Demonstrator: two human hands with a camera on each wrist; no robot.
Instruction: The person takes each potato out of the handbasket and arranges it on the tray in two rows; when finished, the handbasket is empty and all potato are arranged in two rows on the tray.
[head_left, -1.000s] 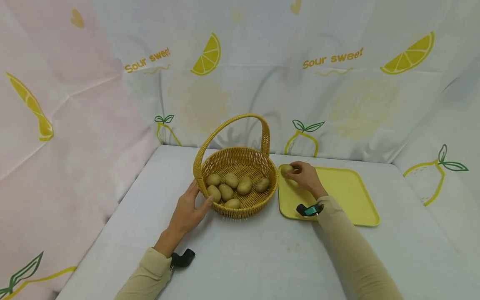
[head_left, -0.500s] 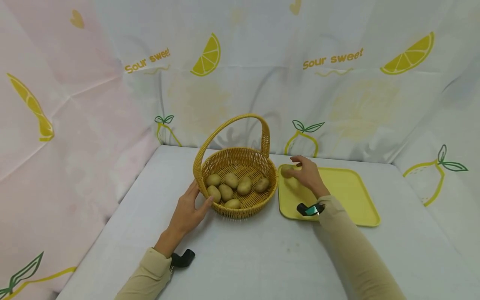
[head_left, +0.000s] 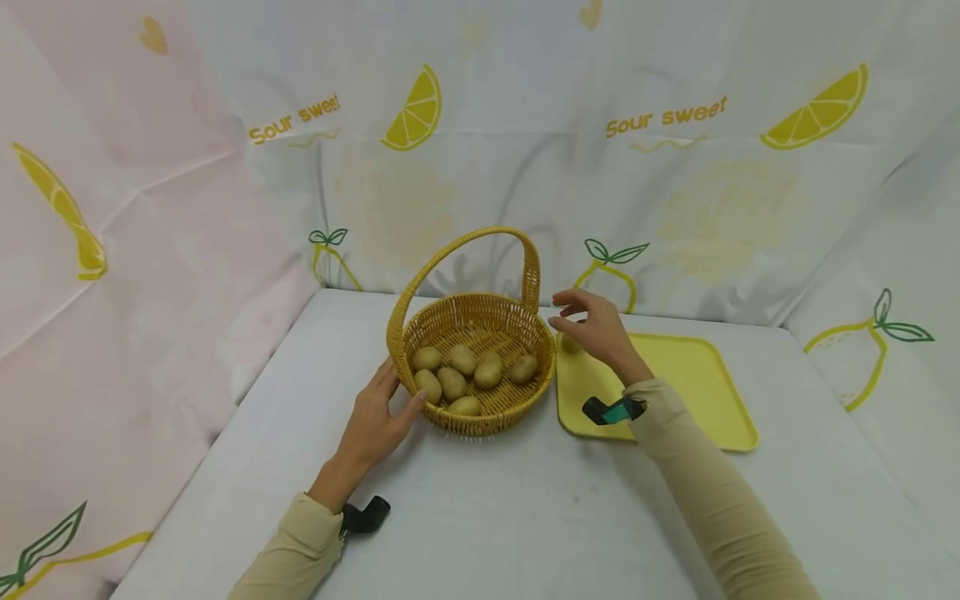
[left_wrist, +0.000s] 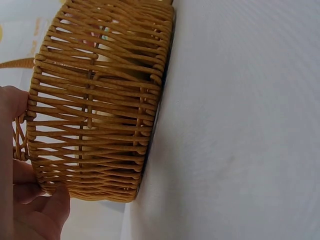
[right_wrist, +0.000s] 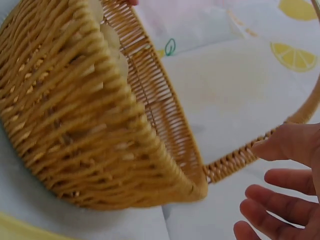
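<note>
A round wicker basket [head_left: 480,425] with a tall handle holds several potatoes [head_left: 489,370]. At its left side my left hand [head_left: 372,425] grips the rim, the thumb over the front edge; the left wrist view shows the fingers [left_wrist: 57,200] against the woven wall. My right hand [head_left: 602,335], fingers apart and holding nothing, hovers over the upper left corner of the yellow tray [head_left: 675,375]. Partly hidden below it, one potato [head_left: 572,343] lies on the tray. In the right wrist view the right hand [right_wrist: 285,185] is near the basket's handle [right_wrist: 232,162].
The tray stands just right of the basket on a white-covered table [head_left: 480,517]. A cloth [head_left: 525,167] printed with lemons and lettering hangs behind, and another stretch of it lines the left side.
My right hand has let go of the potato on the tray and risen up and left toward the basket's handle. My left hand has stayed on the basket.
</note>
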